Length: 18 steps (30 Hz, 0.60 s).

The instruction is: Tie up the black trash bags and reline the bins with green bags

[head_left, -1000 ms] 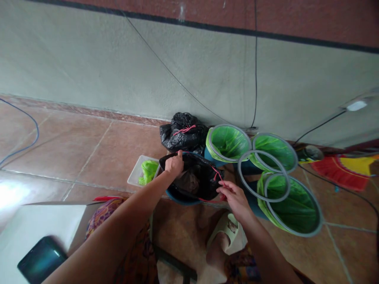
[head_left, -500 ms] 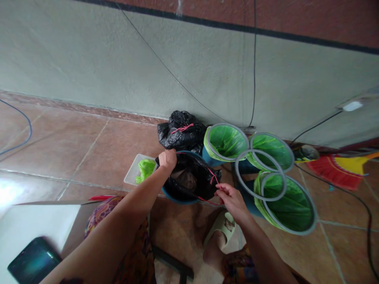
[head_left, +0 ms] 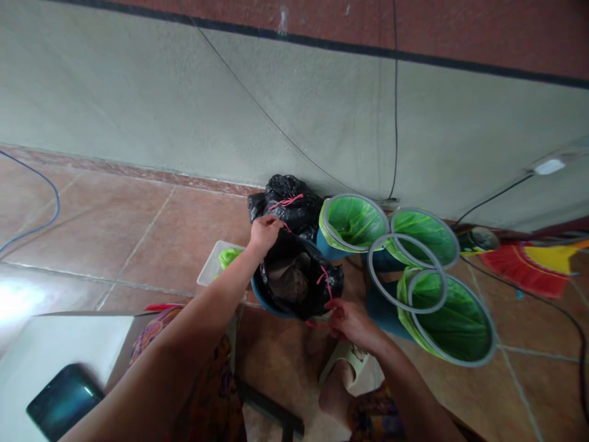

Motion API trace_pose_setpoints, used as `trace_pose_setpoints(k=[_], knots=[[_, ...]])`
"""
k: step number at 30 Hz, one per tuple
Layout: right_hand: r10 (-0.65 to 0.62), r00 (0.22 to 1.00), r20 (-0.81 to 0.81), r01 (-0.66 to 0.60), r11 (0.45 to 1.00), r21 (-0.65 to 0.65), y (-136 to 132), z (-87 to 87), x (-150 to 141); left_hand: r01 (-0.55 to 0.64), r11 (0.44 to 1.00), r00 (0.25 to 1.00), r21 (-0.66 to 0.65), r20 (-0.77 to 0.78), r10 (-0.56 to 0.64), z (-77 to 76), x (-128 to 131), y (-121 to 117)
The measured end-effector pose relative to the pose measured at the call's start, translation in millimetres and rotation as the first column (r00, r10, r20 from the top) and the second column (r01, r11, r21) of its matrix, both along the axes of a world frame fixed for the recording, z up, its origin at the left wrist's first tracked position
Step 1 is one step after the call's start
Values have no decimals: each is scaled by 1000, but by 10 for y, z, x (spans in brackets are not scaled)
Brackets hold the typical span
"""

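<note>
A black trash bag [head_left: 317,294] lines a blue bin [head_left: 267,305] on the floor, with something greyish-brown [head_left: 288,279] lying inside it. At the bag's far left edge, my left hand [head_left: 265,236] is closed on the red drawstring [head_left: 286,226], which shows at its fingertips. My right hand [head_left: 352,324] pinches the drawstring at the near right side of the bag, and a knotted stretch of it crosses the black plastic. Behind the bin sits a tied black trash bag [head_left: 294,209] with a red bow.
To the right stand three blue bins with green liners [head_left: 354,224] and grey rims; a loose grey ring [head_left: 372,276] rests across two. A white tray [head_left: 207,264] holding green plastic lies left. A phone [head_left: 64,399] is on a white surface. Cables and a red-yellow broom [head_left: 524,270] lie right.
My left hand has moved up along the bag's edge, drawing out the drawstring there. My right hand has shifted slightly left and down, and the bag's mouth has changed shape.
</note>
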State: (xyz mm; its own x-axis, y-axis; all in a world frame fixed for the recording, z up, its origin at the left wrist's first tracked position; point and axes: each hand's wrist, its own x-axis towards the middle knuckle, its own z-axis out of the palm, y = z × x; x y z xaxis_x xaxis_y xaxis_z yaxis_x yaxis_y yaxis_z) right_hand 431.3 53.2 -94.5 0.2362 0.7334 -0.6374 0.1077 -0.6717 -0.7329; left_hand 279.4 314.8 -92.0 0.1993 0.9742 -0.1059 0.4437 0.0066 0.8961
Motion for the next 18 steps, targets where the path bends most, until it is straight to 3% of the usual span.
trace_pose_setpoints(k=[5,8,11,14,18], knots=[[60,978,-198,-51,997,49,37,254,-50,179,982,975,58,123,-185,371,-57,-96],[96,971,-219,-54,981,188,133,467,-16,297,950,934,98,179,-310,634,-103,-185],[25,977,-213,49,941,336,251,622,22,389,915,858,103,322,-401,835,-155,-277],[-89,979,-183,160,892,422,366,684,-2,494,866,773,74,419,-476,924,-203,-361],[-96,989,-116,140,868,476,497,737,-117,569,822,705,18,504,-499,883,-195,-465]])
